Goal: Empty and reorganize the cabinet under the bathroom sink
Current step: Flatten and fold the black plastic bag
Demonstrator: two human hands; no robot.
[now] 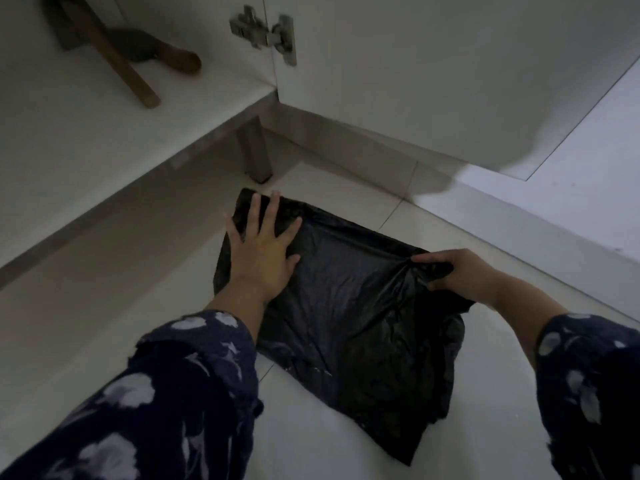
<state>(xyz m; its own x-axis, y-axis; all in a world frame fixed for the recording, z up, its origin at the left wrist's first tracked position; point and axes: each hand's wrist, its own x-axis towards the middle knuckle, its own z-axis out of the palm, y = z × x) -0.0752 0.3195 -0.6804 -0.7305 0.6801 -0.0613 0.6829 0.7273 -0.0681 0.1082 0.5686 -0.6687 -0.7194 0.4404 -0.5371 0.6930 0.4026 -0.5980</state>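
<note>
A black plastic bag lies flat on the pale tiled floor in front of the open cabinet. My left hand presses flat on the bag's far left corner, fingers spread and straight. My right hand pinches a bunched fold at the bag's right edge between thumb and curled fingers. Both arms wear dark sleeves with a pale flower print.
Inside the cabinet, on its white bottom shelf, lie two tools with brown wooden handles and dark heads. A metal hinge holds the open cabinet door at the right. A square cabinet leg stands just beyond the bag.
</note>
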